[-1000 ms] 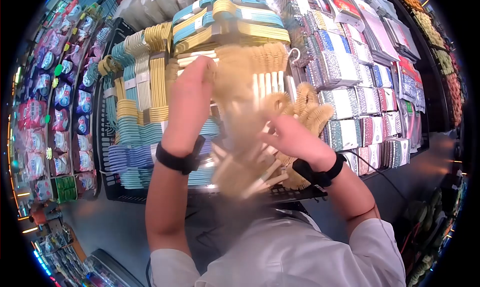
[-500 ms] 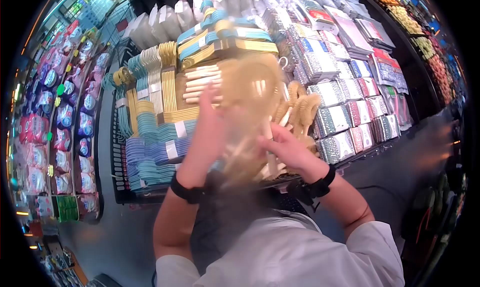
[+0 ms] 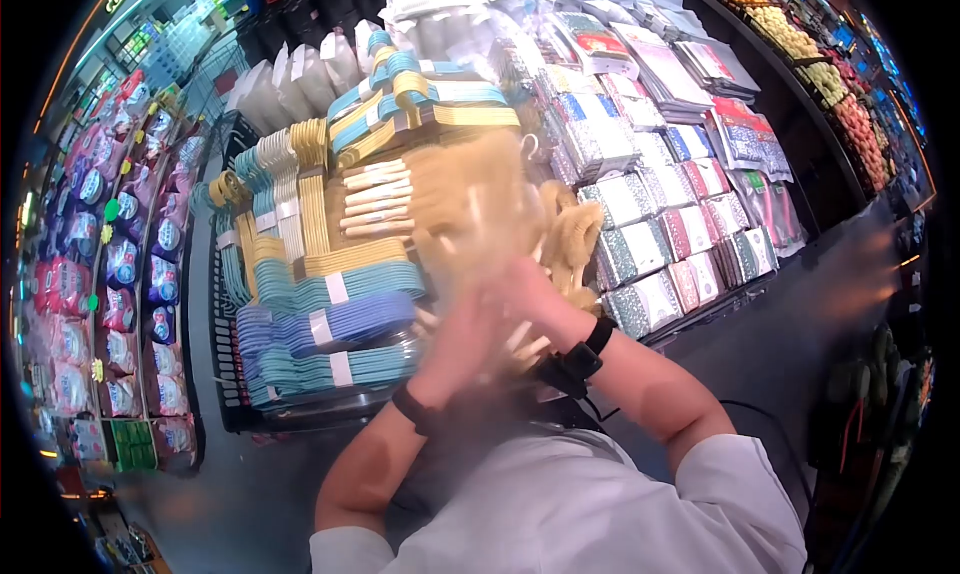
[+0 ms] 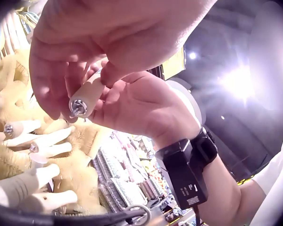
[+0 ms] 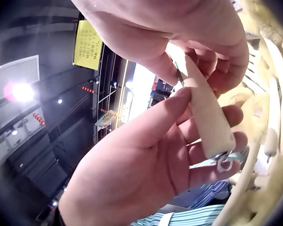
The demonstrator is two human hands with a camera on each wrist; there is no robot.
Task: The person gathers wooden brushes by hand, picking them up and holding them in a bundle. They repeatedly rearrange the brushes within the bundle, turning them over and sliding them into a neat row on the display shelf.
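In the head view my left hand (image 3: 462,339) and right hand (image 3: 540,299) are close together over the front of the display, both blurred. Between them is a brush with a pale wooden handle (image 5: 205,108) and a metal ring at its end. The left thumb and fingers (image 5: 184,96) pinch this handle in the right wrist view. The right hand's fingers close around its upper part, which they partly hide. Seen from the left wrist, the handle's ring end (image 4: 80,106) sticks out between both hands. Loose brushes (image 4: 47,141) with tan bristles lie just beyond.
Stacked brushes with pale handles (image 3: 378,199) lie behind the hands. Banded teal, blue and yellow hangers (image 3: 330,324) fill the left side of the black crate (image 3: 225,324). Packaged cloths (image 3: 640,244) are piled on the right. Wrapped packs (image 3: 120,314) hang on a rack farther left.
My left hand has come down from the stacked brushes to meet the right hand. Both hands now meet at the brush handle. The head view has shifted slightly.
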